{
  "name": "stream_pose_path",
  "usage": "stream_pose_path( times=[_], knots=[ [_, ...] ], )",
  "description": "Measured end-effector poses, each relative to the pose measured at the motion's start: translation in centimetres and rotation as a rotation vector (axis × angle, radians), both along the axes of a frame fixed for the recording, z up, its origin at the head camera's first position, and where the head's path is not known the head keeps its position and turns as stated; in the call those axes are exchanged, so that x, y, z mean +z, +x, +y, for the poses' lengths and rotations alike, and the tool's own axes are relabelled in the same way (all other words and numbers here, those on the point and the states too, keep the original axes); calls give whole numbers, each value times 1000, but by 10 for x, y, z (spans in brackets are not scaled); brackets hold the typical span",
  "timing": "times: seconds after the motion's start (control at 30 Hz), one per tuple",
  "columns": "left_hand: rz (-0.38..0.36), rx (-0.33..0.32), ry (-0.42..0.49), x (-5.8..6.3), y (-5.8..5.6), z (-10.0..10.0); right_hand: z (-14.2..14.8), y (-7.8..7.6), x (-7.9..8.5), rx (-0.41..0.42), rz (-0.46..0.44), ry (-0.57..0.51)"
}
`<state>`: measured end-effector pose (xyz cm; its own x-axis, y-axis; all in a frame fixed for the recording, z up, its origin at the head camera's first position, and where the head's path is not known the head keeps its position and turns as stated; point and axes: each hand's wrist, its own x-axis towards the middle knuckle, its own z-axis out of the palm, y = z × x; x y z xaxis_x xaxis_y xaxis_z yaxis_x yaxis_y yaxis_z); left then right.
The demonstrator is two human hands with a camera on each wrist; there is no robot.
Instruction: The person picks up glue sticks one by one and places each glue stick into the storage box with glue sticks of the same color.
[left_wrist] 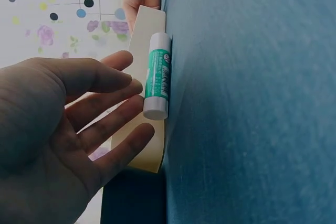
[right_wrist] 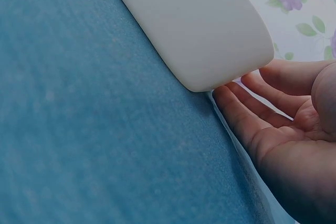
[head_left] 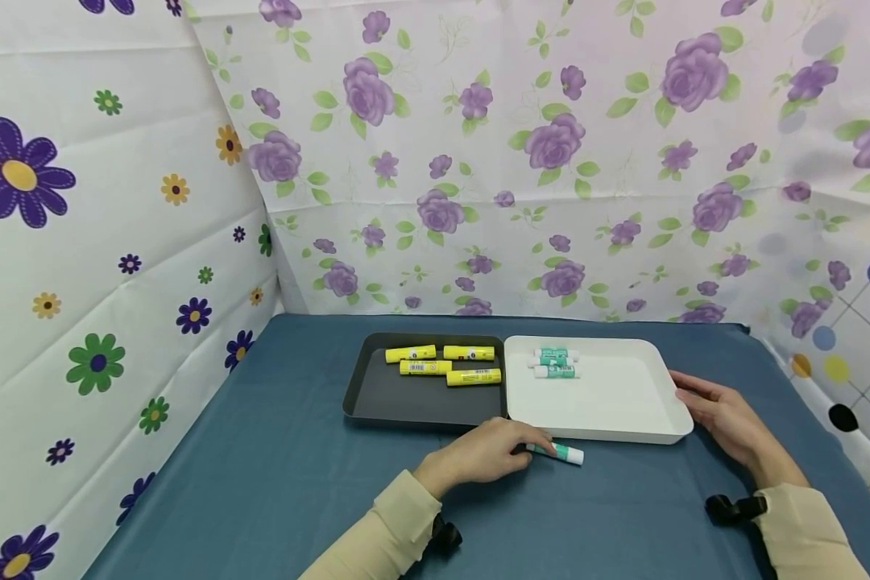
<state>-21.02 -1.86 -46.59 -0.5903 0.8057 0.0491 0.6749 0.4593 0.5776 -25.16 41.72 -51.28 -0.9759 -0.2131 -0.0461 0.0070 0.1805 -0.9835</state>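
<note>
A white-and-green glue stick [head_left: 567, 453] lies on the blue cloth in front of the white tray [head_left: 612, 395]. My left hand [head_left: 482, 453] is right beside it, fingertips over its left end in the head view. From the left wrist, the fingers are loosely bent with the thumb apart, next to the glue stick [left_wrist: 157, 77] but not wrapped round it. My right hand [head_left: 728, 423] is at the white tray's right end. In the right wrist view its fingertips [right_wrist: 222, 95] touch the tray's corner, thumb near the rim.
Inside the white tray, several similar green-and-white glue sticks [head_left: 557, 371] lie near the left side. A black tray [head_left: 406, 407] adjoins it on the left, holding several yellow tubes [head_left: 425, 367]. Flowered sheets [head_left: 442, 258] hang behind and beside the table.
</note>
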Motion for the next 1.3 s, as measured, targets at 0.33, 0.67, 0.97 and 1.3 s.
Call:
stream_pose_path(
  times=[0.33,0.67,0.97,1.3],
  knots=[
    [19,-41,14,0,0,0,-1,0,2,-8,-19,8],
    [-33,-61,34,1,2,1,1,-1,-1,0,-9,-17],
    [24,-69,-8,-2,4,2,1,-2,0,4,0,-25],
    [-27,-91,-55,-6,4,5,2,-2,-1,22,-2,-47]
  ],
)
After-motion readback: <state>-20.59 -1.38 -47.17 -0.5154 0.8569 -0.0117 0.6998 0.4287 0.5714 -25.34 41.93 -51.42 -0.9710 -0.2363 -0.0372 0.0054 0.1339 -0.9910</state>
